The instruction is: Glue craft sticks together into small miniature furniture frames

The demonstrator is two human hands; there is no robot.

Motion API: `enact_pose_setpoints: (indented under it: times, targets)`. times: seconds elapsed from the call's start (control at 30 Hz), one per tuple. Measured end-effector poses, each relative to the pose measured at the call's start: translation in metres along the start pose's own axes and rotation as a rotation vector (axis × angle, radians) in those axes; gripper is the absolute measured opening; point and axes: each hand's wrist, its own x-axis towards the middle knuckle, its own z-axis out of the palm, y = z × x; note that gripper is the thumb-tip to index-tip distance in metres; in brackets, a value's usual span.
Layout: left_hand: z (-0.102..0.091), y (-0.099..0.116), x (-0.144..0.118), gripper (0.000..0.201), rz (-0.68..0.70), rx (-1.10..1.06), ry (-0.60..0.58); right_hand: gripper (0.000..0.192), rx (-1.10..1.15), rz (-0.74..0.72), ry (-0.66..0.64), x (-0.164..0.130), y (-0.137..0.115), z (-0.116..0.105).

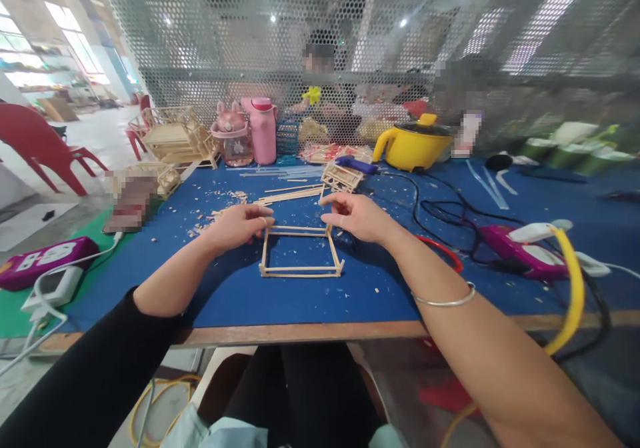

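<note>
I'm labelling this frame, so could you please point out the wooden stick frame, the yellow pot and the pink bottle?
Stick frame (pixel 301 271): head view, on its near bar.
Yellow pot (pixel 417 149): head view, on its front wall.
Pink bottle (pixel 263 138): head view, on the middle of its body.

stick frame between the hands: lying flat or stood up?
Flat. The stick frame lies on the blue table; left hand and right hand pinch its far corners.

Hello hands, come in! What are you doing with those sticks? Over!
Left hand and right hand both pinch the far corners of the stick frame. Frame flat on the blue table. Loose sticks lie behind, apart.
</note>
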Motion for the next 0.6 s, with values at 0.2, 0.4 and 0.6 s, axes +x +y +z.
enact_pose_setpoints:
  times: [0.2, 0.4, 0.6]
  targets:
    - [-0.001, 0.005, 0.0, 0.03, -0.177, -0.228, 0.056, 0.023, -0.239, -0.354, -0.063, 0.016, -0.029, 0.006]
    - [0.001, 0.001, 0.0, 0.016, -0.16, -0.158, -0.054, 0.026, -0.337, -0.37, -0.252, 0.029, -0.041, 0.036]
    - [0.003, 0.001, 0.002, 0.013, -0.084, -0.126, -0.048, 0.023, -0.381, -0.386, -0.186, 0.028, -0.034, 0.045]
